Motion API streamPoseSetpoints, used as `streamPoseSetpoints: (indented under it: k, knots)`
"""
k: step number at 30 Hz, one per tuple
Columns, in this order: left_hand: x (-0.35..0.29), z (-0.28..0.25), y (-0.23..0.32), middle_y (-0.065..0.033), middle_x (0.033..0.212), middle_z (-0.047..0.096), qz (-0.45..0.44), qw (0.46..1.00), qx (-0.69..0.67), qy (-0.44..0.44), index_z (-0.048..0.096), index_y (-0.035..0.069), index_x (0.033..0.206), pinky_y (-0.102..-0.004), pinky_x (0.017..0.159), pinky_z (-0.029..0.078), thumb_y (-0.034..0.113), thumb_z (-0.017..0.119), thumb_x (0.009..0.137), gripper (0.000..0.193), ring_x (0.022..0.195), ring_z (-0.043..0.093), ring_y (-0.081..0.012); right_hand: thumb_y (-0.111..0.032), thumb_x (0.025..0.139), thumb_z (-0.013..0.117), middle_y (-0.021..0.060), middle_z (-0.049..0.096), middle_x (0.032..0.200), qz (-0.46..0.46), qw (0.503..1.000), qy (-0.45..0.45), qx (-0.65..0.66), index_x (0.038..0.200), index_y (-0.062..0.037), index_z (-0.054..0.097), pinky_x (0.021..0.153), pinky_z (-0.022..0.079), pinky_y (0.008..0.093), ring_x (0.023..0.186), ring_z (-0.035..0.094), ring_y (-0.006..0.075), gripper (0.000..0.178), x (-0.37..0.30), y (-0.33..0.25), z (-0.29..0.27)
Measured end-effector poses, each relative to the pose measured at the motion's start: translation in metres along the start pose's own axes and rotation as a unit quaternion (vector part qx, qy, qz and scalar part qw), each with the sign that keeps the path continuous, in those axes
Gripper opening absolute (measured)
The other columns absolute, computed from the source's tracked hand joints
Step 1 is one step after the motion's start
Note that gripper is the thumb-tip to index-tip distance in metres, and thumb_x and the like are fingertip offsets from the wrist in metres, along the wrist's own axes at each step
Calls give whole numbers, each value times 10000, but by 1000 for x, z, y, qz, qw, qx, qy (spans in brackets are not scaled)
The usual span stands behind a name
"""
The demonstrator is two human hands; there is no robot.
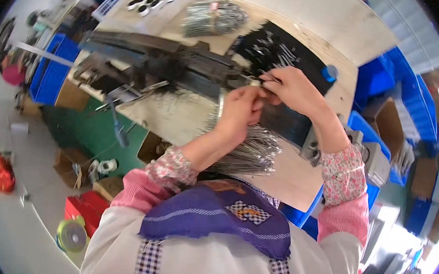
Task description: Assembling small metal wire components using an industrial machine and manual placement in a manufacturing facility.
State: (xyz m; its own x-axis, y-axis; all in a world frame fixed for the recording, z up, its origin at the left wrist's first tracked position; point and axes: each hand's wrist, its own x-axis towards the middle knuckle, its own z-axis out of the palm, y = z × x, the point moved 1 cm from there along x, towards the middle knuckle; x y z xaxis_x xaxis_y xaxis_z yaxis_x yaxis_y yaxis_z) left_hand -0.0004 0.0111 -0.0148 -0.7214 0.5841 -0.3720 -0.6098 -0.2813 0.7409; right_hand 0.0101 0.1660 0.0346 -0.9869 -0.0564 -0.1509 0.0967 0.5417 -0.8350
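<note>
Well, the right hand [297, 90] has its fingers pinched on a thin metal piece [272, 78], near the end of a dark metal fixture [187, 60] on the desk [297, 181]. Just beside it, the left hand's [239, 110] fingers curl inward; from here I can't tell what they grip. Thin metal rods [255, 153] lie nearer the person's body.

From head height on the near side of the workbench [296, 177], the head camera looks steeply down and forward, close enough that the left hand [239, 110] and right hand [294, 88] sit mid-frame; its fisheye sweep also takes in floor [40, 186] left of the workbench.
</note>
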Motion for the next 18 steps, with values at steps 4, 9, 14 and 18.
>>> streamPoseSetpoints:
  k: [4, 9, 14, 18]
  knots:
    - [-5, 10, -7, 59, 575, 330, -10, 1000, -10, 2, 510, 91, 842, -225, 429, 218, 205, 457, 970, 180, 442, 275, -54, -117, 890, 575, 128, 659, 752, 37, 997, 26, 70, 978, 86, 630, 555, 520, 271, 607, 661, 157, 228, -17, 11, -6]
    - [-5, 7, -11, 52, 568, 305, -1, 1000, -28, -4, 486, 92, 816, -229, 425, 209, 285, 457, 991, 262, 439, 256, -63, -116, 896, 586, 116, 652, 766, 53, 987, -13, 151, 991, 99, 605, 579, 538, 263, 629, 652, 153, 236, -14, 15, -9]
    - [4, -8, -17, -31, 761, 504, 6, 997, 28, -76, 519, 46, 957, -289, 589, 414, 454, 374, 989, 435, 638, 501, -139, -124, 905, 582, 114, 639, 822, 106, 969, -54, 216, 1032, 88, 581, 584, 534, 256, 658, 642, 155, 248, -6, 16, -16]
    - [1, 10, -14, -149, 1246, 503, 9, 987, -66, -144, 447, -27, 1225, -415, 1043, 365, 629, 240, 941, 744, 1199, 483, -263, -179, 929, 545, 86, 639, 851, 95, 986, -49, 128, 1082, 10, 612, 620, 530, 276, 692, 638, 150, 252, -9, 10, -14]
